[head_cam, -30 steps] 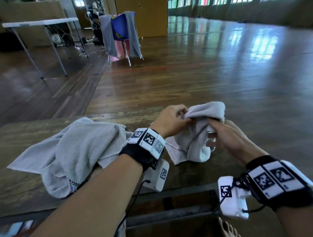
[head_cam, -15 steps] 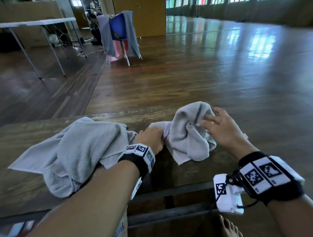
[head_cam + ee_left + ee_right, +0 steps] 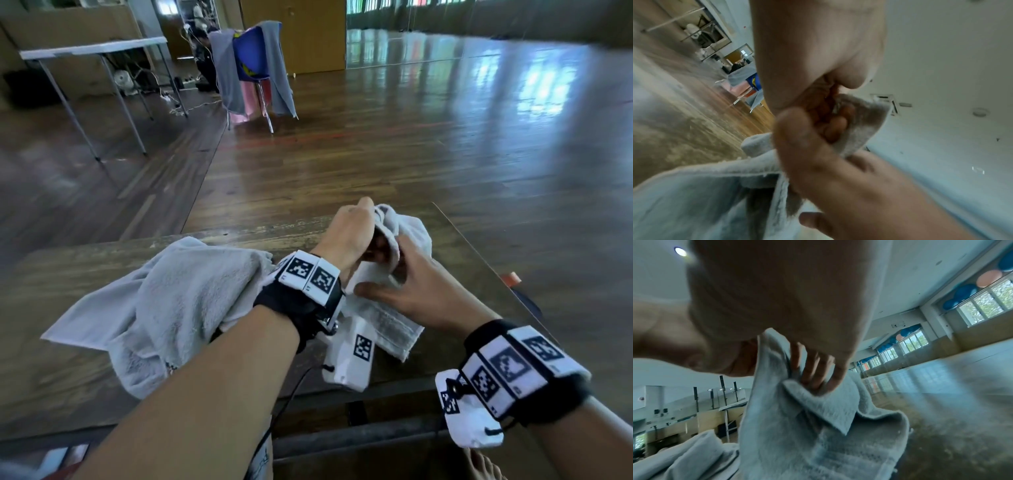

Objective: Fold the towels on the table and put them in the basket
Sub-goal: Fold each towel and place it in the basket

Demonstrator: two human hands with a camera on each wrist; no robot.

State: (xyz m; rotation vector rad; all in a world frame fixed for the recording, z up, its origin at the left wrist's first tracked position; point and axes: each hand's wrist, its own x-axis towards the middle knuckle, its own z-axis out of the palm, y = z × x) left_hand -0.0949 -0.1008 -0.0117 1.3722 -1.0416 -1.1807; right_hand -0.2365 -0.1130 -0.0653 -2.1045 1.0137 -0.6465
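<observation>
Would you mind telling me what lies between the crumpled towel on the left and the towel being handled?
In the head view, the left hand and its banded wrist cross between the crumpled towel and the handled towel; the table behind is hidden.

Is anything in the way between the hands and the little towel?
No. The left hand and right hand both already grip the small towel. The other towel lies apart, to its left on the table.

left: heaped towel (image 3: 164,301) blocks table (image 3: 445,240) | right: bare tabletop, free passage | far edge: open
</observation>
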